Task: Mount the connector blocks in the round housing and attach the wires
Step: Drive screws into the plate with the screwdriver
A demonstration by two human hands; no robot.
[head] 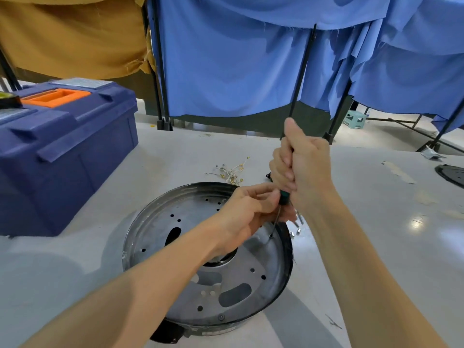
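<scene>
Two hands on one screwdriver (284, 197). Right hand (301, 167) wrapped as fist around upper handle, thumb on top. Left hand (248, 209) pinches lower end of handle with fingertips. Shaft points down, tip sits on screw (271, 236) in housing floor, close to right rim. Round housing (155, 237) lies open side up on grey table (376, 222). Bundle of wires (232, 172) on table just behind housing, apart from it. Few small metal pieces (297, 228) beside right rim. Blue toolbox (65, 151) at left.
</scene>
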